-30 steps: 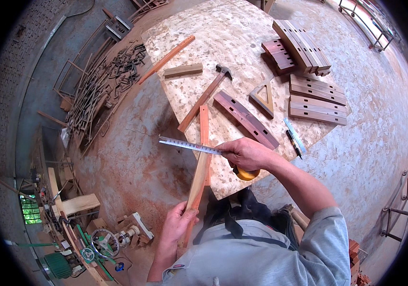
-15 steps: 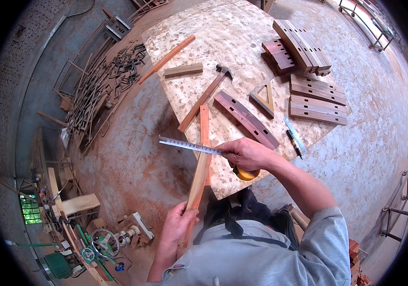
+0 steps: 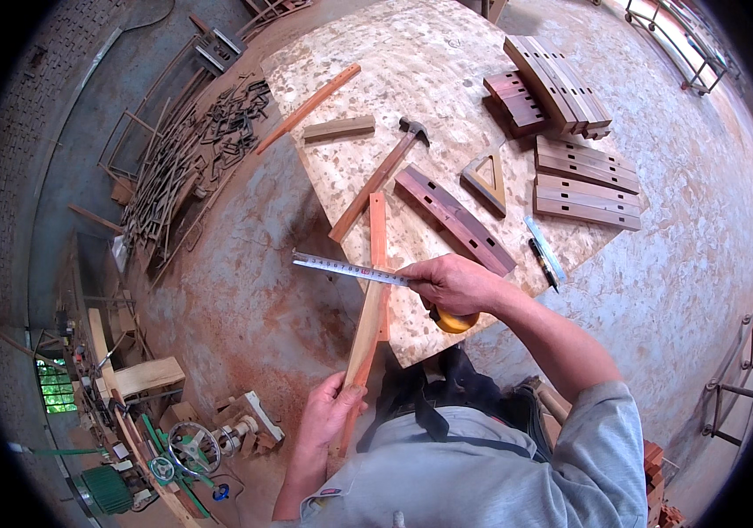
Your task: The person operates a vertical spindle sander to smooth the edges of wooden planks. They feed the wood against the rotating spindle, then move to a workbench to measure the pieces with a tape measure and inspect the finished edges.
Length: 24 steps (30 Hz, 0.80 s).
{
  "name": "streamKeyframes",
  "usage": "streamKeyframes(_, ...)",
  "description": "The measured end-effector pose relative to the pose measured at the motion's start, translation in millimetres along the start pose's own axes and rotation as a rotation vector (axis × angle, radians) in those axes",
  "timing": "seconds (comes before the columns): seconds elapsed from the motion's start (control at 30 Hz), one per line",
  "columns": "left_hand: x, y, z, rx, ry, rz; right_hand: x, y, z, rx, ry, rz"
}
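Left hand [image 3: 327, 414] clasps a tan wooden strip [image 3: 363, 341]; right hand [image 3: 459, 284], a yellow-cased tape measure [image 3: 456, 322], white blade [image 3: 332, 265] crossing the strip.

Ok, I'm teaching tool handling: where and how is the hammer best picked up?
On the hammer, probably the near end of its wooden handle, coming from the near left: the handle is long and slim and slants that way, while the head points away.
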<state>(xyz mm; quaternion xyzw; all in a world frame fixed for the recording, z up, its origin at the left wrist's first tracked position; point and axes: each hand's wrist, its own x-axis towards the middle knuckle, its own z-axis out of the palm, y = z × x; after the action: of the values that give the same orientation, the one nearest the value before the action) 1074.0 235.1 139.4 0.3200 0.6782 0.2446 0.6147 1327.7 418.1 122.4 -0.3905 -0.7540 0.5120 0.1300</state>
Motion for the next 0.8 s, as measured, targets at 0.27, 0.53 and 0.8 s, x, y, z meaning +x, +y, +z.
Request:
streamKeyframes(0.27,-2.2,-1.6,0.1,-0.02,-0.009,0.022,-1.5,-2.9,0.2,-0.004,-0.002,0.005)
streamKeyframes(0.53,-2.2,-3.4,0.5,-0.019,-0.011,0.018,-4.1,-3.9,0.8,0.028,0.007,0.023)
streamKeyframes(0.8,-0.6,-0.1,1.0,0.006,-0.008,-0.005,-4.4,-1.6,0.5,0.071,-0.002,0.015)
